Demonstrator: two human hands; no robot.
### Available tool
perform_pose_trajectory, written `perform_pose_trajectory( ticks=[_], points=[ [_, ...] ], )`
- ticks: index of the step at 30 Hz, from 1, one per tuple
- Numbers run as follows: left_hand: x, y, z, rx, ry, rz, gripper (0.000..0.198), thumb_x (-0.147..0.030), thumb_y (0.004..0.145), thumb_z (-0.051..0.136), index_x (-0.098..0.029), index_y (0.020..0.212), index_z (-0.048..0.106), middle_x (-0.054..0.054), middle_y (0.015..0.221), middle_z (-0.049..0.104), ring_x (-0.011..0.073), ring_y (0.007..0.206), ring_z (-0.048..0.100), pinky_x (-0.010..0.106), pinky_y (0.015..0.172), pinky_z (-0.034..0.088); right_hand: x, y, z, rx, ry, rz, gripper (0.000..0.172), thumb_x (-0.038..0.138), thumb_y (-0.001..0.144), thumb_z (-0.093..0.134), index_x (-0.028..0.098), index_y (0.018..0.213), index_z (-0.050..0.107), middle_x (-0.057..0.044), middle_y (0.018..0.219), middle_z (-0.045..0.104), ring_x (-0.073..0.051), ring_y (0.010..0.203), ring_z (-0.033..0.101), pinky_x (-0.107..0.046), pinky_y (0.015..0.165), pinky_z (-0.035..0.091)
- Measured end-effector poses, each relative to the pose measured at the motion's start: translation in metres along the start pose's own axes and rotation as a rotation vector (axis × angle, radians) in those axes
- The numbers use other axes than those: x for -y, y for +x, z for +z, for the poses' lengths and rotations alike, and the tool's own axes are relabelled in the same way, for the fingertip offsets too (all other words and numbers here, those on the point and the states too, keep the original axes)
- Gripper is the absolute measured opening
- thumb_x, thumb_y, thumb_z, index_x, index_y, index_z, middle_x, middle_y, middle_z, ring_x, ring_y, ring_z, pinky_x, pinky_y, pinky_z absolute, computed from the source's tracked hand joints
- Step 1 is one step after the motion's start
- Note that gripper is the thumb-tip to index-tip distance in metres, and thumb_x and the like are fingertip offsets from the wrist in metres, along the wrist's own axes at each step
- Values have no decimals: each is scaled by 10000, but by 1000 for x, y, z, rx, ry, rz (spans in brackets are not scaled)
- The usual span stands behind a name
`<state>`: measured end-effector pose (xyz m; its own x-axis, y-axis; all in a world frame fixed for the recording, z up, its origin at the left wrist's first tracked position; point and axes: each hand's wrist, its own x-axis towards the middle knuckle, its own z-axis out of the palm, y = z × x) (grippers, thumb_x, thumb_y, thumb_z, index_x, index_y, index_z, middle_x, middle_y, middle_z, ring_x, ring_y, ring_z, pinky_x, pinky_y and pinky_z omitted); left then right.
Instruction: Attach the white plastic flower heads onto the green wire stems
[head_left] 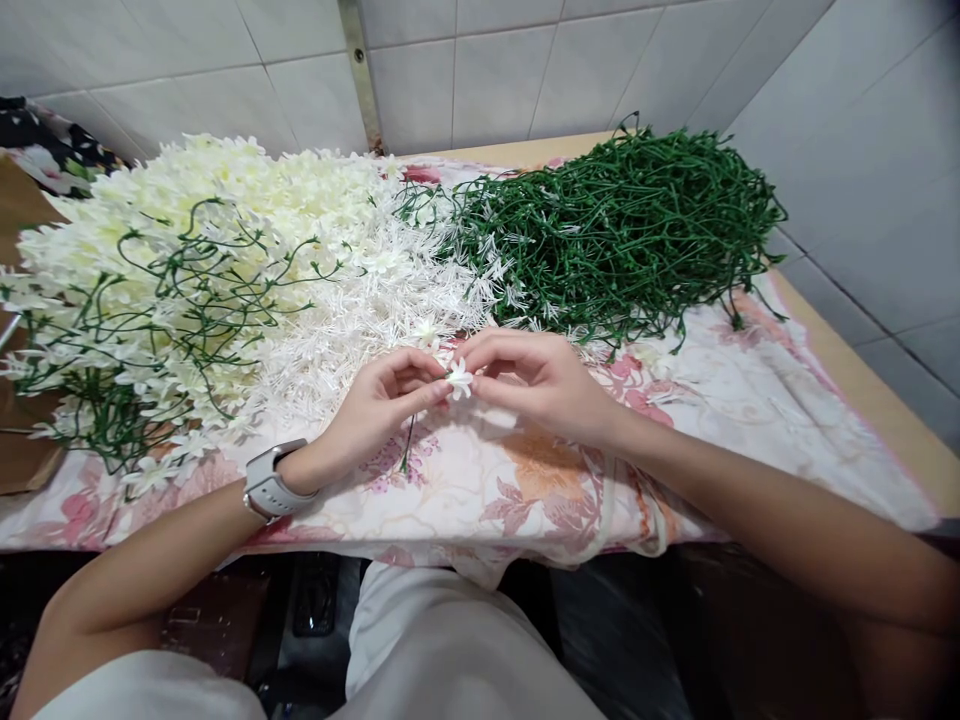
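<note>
- L hand [382, 395]: thumb + index closed in a pinch, no gap, on the base of 1 wht flower [459, 379]; thin green stem [409, 445] hangs just below these fingers.
- R hand [551, 385]: thumb + index bent, nearly closed, tips at the flower's R edge; can't tell if gripping or only touching.
- Lt-grey watch [277, 485] on L wrist, nr side of the fingers.
- Just beyond + L of fingers: spiky wht bits [337, 335], loose heap.
- Further L: big pile of wht/cream flowers [225, 180], w/ curly green stems [202, 290] on top.
- Beyond + R of fingers: tall tangle of bare green stems [630, 225].
- Below L forearm, under table level: dk brown box [217, 620] w/ pale marks, too small to read.
- Under fingers: floral cloth [480, 500], pink/orange print, rumpled, over table [877, 390]; pale wood shows far R + at back.
- Far L of fingers: brown cardboard [19, 210]; dk floral fabric [45, 130] behind it.
- Behind all, well beyond fingers: grey-wht tiled wall [502, 80], vert. metal strip [360, 75] on it.
</note>
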<state>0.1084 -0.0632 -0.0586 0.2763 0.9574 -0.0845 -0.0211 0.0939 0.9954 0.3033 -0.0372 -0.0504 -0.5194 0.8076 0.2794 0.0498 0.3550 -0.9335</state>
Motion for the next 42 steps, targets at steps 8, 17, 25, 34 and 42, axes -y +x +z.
perform_pose_trajectory(
  ticks=[8,17,25,34,42],
  points=[
    [0,2,-4,46,-60,25,102,-259,832,646,-163,850,621,-13,764,634,63,655,606,152,642,478,-6,0,-3,-148,-53,-68,85,93,762,573,159,714,598,-32,805,598,-134,778,575,-255,647,448],
    [1,2,-4,30,-62,29,100,-266,819,660,-173,843,634,-16,766,628,74,669,605,170,660,492,-2,-2,-1,-97,-245,-177,92,71,753,574,156,723,595,-30,799,628,-115,727,575,-231,606,449],
    [1,0,-2,-14,100,117,69,-233,806,676,-183,846,652,-4,843,655,86,798,619,166,742,492,-4,-3,0,-101,-323,-253,119,37,742,564,151,727,594,-36,789,628,-121,720,574,-248,626,452],
    [7,-3,-4,-6,311,331,113,-194,786,692,-191,894,658,13,882,663,114,819,624,213,776,502,-5,-3,1,-79,-358,-280,111,29,734,560,130,722,602,-54,782,630,-139,733,593,-269,658,458],
    [4,-3,-3,-13,261,195,141,-266,827,654,-176,935,657,39,942,683,132,872,649,227,814,519,-5,-2,0,-109,-353,-226,109,78,761,554,174,717,581,-25,792,630,-119,720,573,-248,634,452]
  ],
)
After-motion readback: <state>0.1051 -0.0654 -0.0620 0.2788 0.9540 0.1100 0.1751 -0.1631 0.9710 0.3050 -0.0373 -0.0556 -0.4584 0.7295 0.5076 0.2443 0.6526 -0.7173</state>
